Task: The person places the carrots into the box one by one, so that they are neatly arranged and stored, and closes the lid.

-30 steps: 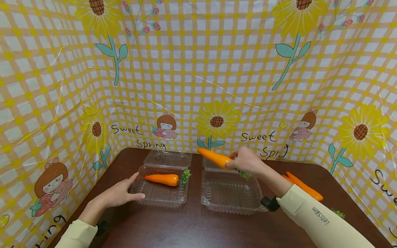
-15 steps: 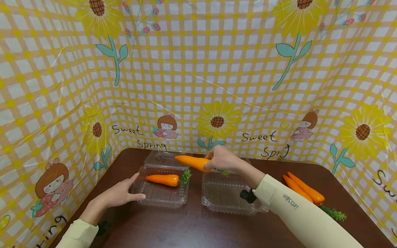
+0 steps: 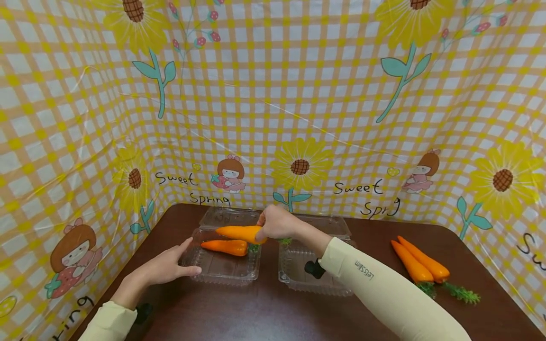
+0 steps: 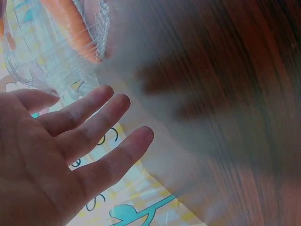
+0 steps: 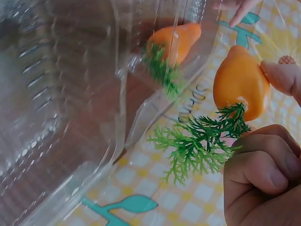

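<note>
the left hand, fingers apart, sits at the left edge of the clear clamshell, perhaps steadying it around the lower carrot inside. raised near that, fingers of the right hand clamp a paler carrot by its thick end, probably to leave the tip free.

Around the head view's centre: four carrots, two at four o'clock, two at seven. Two plastic boxes, at seven and five. One left hand at eight, one right hand at six. Two sleeves, one table.
</note>
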{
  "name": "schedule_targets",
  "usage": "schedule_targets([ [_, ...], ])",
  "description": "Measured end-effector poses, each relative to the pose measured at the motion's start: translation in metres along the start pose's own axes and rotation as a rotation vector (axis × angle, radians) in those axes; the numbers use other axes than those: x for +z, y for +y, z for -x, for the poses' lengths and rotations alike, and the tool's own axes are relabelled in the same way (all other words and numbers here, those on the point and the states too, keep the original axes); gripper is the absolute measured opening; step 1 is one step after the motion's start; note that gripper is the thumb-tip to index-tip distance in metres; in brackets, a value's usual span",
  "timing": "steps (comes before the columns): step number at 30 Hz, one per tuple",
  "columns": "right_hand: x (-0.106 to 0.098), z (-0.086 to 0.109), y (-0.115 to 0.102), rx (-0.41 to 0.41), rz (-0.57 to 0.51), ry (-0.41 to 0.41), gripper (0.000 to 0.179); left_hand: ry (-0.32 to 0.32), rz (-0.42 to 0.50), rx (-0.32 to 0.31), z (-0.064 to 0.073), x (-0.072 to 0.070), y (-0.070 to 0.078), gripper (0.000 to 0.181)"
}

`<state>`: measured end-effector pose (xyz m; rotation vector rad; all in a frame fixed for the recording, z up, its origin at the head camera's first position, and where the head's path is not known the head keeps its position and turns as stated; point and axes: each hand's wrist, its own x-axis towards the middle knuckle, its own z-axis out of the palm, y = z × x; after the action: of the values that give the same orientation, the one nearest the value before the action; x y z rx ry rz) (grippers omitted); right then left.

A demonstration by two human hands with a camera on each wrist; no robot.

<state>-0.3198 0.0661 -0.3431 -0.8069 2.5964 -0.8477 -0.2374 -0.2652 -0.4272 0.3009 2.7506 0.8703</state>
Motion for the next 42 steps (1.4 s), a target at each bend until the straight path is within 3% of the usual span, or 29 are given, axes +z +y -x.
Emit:
schedule_targets([
  [6, 0.014, -0.011, -0.009, -0.046, 0.025, -0.047, 0.016, 0.003, -0.005, -0.001, -0.002, 0.0, 0.0, 0.108],
  [16, 0.038, -0.026, -0.021, -0.031, 0.104, -0.078, 0.02, 0.005, -0.013, -0.001, -0.001, -0.001, 0.002, 0.108],
  [23, 0.05, -0.033, -0.024, -0.015, 0.151, -0.099, 0.011, 0.001, -0.011, -0.001, -0.001, -0.001, 0.003, 0.108],
  [30, 0.061, -0.036, -0.023, 0.001, 0.191, -0.15, 0.055, -0.006, -0.012, -0.015, -0.002, 0.0, 0.003, 0.109],
  [42, 0.081, -0.043, -0.031, 0.043, 0.402, -0.194, 0.046, -0.024, -0.006, -0.028, -0.002, -0.001, 0.004, 0.11],
])
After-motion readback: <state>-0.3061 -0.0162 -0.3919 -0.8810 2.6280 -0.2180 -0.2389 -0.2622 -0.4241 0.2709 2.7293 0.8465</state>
